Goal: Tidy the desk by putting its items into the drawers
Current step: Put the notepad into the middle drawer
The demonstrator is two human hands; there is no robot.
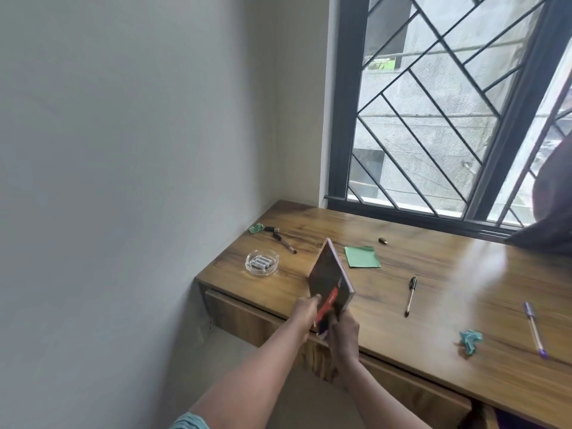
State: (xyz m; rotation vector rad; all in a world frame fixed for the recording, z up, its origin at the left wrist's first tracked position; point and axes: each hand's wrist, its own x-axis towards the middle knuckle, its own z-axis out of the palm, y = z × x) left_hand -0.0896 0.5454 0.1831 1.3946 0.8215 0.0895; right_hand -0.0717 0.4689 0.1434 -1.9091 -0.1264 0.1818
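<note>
Dark book (330, 281) with the red stripe is up on edge over the desk's (433, 274) front lip, left hand (305, 311) and right hand (344, 334) both gripping its lower end, so stowing looks underway and next it likely needs lowering into a drawer (241, 314).

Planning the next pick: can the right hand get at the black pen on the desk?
Not yet, probably: the right hand, with the left hand, grips the dark red-striped book. Only bare wooden desktop separates it from the black pen, so once freed, likely yes.
</note>
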